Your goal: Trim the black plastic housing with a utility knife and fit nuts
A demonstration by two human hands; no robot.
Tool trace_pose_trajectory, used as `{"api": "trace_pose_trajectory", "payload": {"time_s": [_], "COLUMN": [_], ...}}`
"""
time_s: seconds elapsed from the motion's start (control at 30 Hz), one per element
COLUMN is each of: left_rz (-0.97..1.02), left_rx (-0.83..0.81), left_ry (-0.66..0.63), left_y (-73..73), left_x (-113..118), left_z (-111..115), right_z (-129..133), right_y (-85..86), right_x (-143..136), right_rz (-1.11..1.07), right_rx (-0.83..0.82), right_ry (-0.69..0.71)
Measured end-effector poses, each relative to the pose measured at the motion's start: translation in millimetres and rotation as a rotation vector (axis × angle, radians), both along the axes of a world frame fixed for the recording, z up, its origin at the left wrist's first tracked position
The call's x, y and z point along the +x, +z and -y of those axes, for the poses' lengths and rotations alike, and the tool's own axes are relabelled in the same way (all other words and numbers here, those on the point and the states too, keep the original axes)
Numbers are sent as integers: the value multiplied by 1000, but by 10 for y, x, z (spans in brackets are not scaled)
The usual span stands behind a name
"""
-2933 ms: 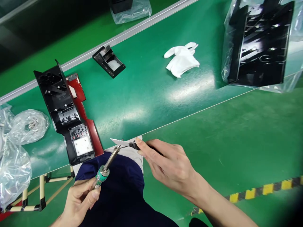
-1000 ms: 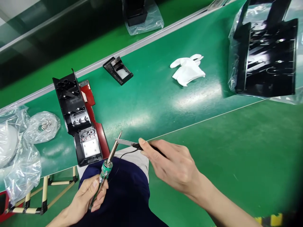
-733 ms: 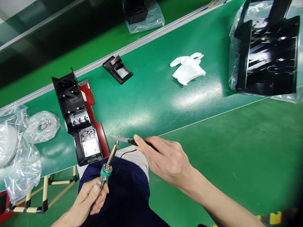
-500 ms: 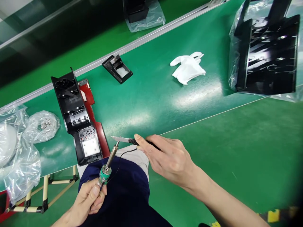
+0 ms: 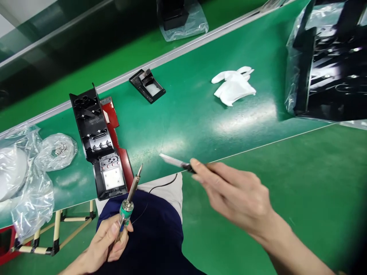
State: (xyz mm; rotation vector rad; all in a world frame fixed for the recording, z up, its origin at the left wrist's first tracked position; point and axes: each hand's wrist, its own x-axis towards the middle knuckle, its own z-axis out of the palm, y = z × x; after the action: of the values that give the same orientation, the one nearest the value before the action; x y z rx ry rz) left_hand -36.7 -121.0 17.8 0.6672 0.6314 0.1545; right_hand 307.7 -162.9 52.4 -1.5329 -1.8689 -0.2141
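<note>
Green-collared soldering iron (image 5: 128, 202) gripped in left hand (image 5: 104, 244), right hand (image 5: 239, 198) gripping blade (image 5: 173, 161), no legible writing

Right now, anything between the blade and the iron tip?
Nothing visible. The blade in the right hand is apart from the iron tip held up by the left hand; only bare belt shows behind the gap.

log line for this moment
left hand: grips soldering iron, tip up | right hand: grips small blade | tools: apart
</note>
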Motion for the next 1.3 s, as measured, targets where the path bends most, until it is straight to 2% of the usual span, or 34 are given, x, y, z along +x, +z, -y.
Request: {"api": "trace_pose_trajectory", "payload": {"time_s": [0.13, 0.2, 0.33, 0.47, 0.67, 0.73, 0.83, 0.93, 1.13, 1.3], "left_rz": [44, 42, -98, -66, 51, 62, 79, 140, 247, 372], "left_rx": [110, 190, 306, 205, 80, 107, 187, 143, -9, -142], "left_ry": [11, 8, -21, -18, -29, -42, -51, 7, 41, 6], "left_y": [-33, -62, -55, 1, 8, 28, 59, 48, 45, 15], "left_x": [33, -2, -53, -23, -6, -29, -68, -62, 67, 137], "left_z": [1, -1, -14, -18, -24, -27, -22, -10, -27, -54], "right_z": [-67, -114, -186, -211, -246, -289, -333, -286, -157, -288], "right_y": [-12, -39, -76, -78, -115, -164, -219, -170, -1, -41], "right_x": [-320, -368, -361, -378, -420, -313, -59, 52, -359, -504], "right_rz": [-86, -97, -98, -105, -93, -45, 59, 3, -143, -109], "right_rx": [-13, 4, 27, 27, 48, 82, 105, 96, 51, 82], "right_ry": [87, 96, 114, 98, 95, 76, -47, -118, 131, 133]}}
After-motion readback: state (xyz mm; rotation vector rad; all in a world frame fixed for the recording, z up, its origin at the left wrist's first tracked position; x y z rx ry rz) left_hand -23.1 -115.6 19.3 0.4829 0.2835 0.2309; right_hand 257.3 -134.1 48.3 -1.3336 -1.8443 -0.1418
